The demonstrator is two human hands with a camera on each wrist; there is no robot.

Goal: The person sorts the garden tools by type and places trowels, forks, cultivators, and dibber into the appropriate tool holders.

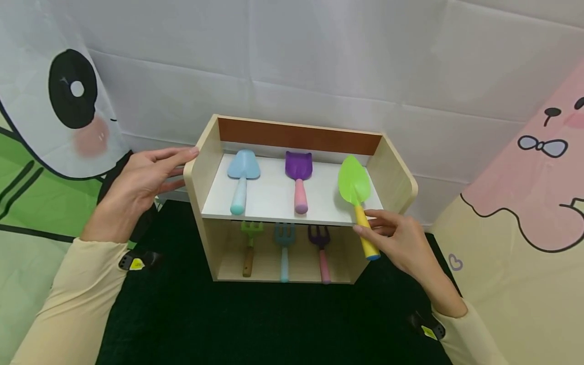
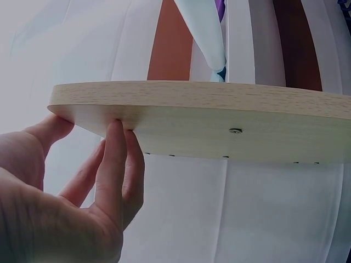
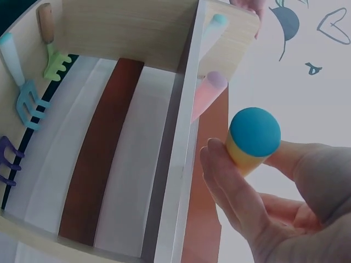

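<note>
My right hand (image 1: pixel 403 243) pinches the yellow handle of a toy garden trowel (image 1: pixel 354 181) between thumb and fingers. Its lime-green blade overlaps the right end of the white upper shelf (image 1: pixel 274 195), and the handle sticks out past the front edge. The handle's blue end cap (image 3: pixel 255 132) faces the right wrist camera. At the other side, my left hand (image 1: pixel 139 182) touches the wooden rack's left side panel (image 1: pixel 198 187); its fairly straight fingertips (image 2: pixel 115 129) rest on the outer face. A light-blue shovel (image 1: pixel 244 165) and a purple shovel with pink handle (image 1: pixel 298 166) lie on the upper shelf.
On the lower shelf are a green hand fork with brown handle (image 1: pixel 249 253), a blue fork (image 1: pixel 285 248) and a purple fork with pink handle (image 1: pixel 322 251). The rack stands on a dark green cloth (image 1: pixel 274 324), before a white fabric backdrop (image 1: pixel 296 61).
</note>
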